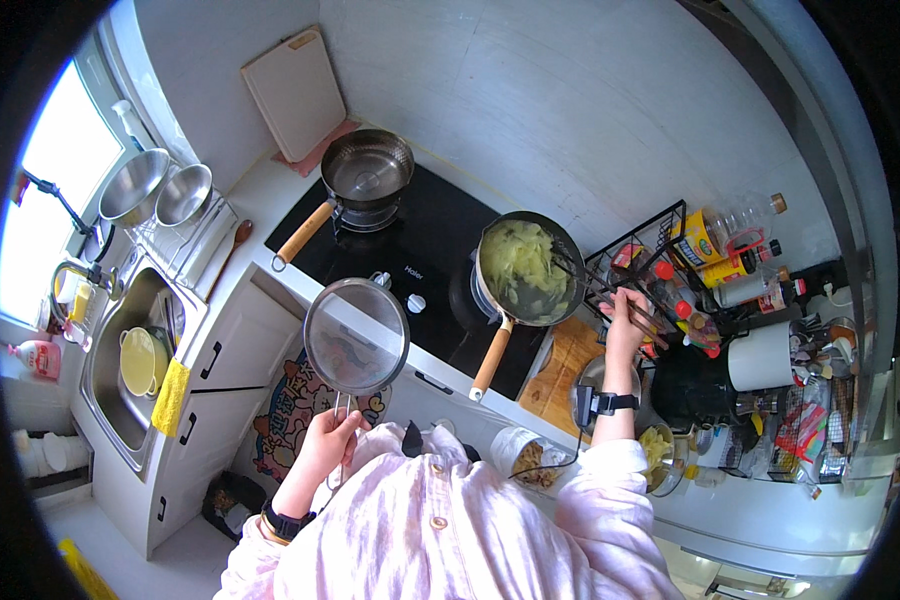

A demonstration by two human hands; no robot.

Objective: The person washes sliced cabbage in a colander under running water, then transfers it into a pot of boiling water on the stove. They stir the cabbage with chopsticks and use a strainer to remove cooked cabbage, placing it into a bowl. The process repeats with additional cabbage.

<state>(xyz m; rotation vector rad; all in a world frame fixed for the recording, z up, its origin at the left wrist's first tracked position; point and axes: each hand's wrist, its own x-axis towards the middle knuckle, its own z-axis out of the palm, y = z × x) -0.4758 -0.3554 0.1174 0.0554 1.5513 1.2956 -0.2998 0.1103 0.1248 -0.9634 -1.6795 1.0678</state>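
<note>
A round wire-mesh strainer (356,336) is held by its metal handle in my left hand (333,441), in front of the cooktop's near edge. My right hand (627,319) grips a pair of wooden chopsticks (649,330), whose far ends reach into a pan on the right burner. That pan (568,241) has a wooden handle (493,358) pointing toward me. Pale green vegetable slices (521,259) lie in liquid inside it. On the back-left burner stands a second, hammered metal pan (366,169) with nothing visible in it.
The black Haier cooktop (435,217) has a wooden board (562,367) at its right. A black rack (607,262) of bottles stands beside my right hand. Left is a sink (105,405) holding a yellow pot (142,361). A bowl of vegetable slices (654,454) sits near my right sleeve.
</note>
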